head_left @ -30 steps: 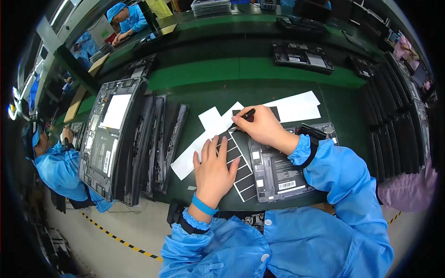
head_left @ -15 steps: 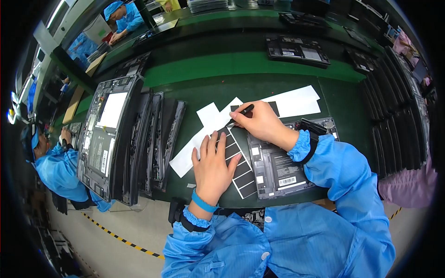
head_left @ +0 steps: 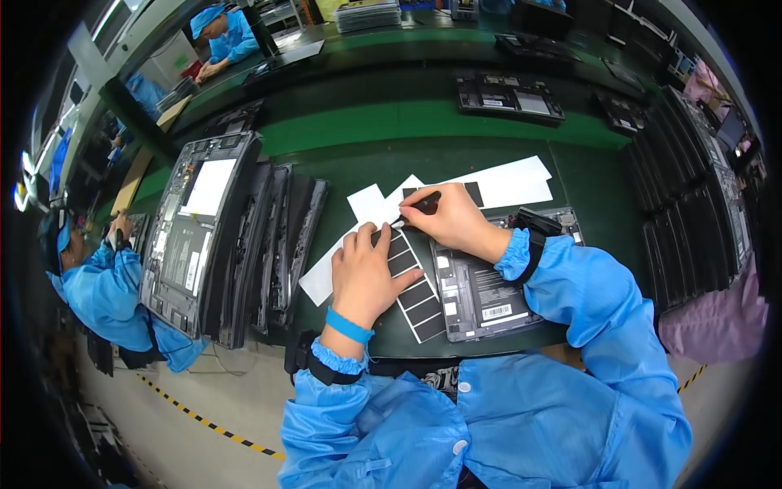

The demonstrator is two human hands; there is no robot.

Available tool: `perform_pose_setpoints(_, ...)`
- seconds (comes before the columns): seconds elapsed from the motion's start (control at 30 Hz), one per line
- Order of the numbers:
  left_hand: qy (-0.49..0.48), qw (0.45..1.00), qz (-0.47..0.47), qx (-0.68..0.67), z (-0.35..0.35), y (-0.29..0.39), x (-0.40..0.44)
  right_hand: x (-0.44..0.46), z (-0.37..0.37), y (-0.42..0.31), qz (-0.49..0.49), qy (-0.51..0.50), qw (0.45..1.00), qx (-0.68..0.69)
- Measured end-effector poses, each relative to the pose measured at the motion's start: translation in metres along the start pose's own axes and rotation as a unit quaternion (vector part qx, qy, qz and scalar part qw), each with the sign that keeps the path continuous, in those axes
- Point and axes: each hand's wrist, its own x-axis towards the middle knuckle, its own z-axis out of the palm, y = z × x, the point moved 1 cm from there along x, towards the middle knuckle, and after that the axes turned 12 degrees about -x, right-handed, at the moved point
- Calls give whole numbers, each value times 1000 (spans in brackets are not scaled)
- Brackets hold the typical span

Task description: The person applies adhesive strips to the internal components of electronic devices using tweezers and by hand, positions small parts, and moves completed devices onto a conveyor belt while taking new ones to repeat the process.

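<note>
My left hand [head_left: 363,275] presses down on a white strip of black rectangular stickers [head_left: 423,310], its fingers stretched out and fingertips near the strip's upper end. Between the thumb and fingers of my right hand [head_left: 463,224] is a slim black pen-like tool [head_left: 427,203]. The tool's tip meets the strip's top end close to my left fingertips; whether it is a pen, tweezers or a blade I cannot make out. Under my right wrist lies an open device chassis [head_left: 481,303] with a battery and a barcode label. White backing sheets [head_left: 513,181] are spread beneath and behind both hands.
Stacked chassis [head_left: 195,236] lean at my left, and a row of upright dark panels [head_left: 692,236] stands at the right. Another chassis [head_left: 511,99] rests on the green-black bench behind. A co-worker in a blue sleeve [head_left: 106,281] sits at far left; another works at the back.
My left fingers have drawn closer together and nearer the tool's tip. My right hand has shifted slightly left. The whole view has tilted a little.
</note>
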Motion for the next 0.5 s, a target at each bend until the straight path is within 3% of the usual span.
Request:
perform_pose_setpoints(0.2,-27,1000,-1,8,-8,-10,5,-8,-26,-17,87,-11,969,233)
perform_pose_setpoints(0.3,-59,997,42,19,-14,-11,9,-33,-77,-27,94,18,967,238)
perform_pose_setpoints(0.4,15,995,80,-49,-22,31,16,-65,-129,-15,139,59,970,189)
perform_pose_setpoints(0.5,-75,975,122,-167,-26,88,24,-93,-166,19,177,90,968,155)
